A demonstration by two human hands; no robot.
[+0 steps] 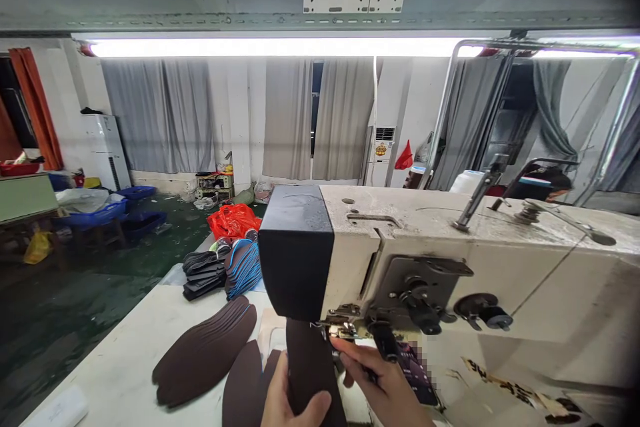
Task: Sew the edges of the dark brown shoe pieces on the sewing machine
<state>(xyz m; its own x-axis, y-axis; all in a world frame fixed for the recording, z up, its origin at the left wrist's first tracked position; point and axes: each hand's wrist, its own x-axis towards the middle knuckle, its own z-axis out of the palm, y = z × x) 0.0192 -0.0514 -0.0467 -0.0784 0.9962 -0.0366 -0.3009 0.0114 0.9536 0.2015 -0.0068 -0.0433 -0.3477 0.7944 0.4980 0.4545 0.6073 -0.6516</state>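
A dark brown fabric piece point(311, 363) runs under the needle area of a cream sewing machine point(360, 240) with a black end cover. My left hand point(295, 400) grips its near part, thumb on top and fingers along the left edge. To the right of it, my right hand point(377, 377) has its fingers drawn together, index fingertip beside the metal presser foot point(343, 330). What lies between those fingers is hidden. More brown pieces point(243, 383) lie beside my left hand, partly covered by it. Farther left is a fanned stack of brown pieces point(207, 350).
Behind the stack stand a black bundle point(204, 273), a blue-edged brown bundle point(244, 267) and a red plastic bag point(233, 220). A phone-like dark object point(417, 373) lies under the machine arm. A white object point(60, 408) sits at the table's point(135, 360) front left.
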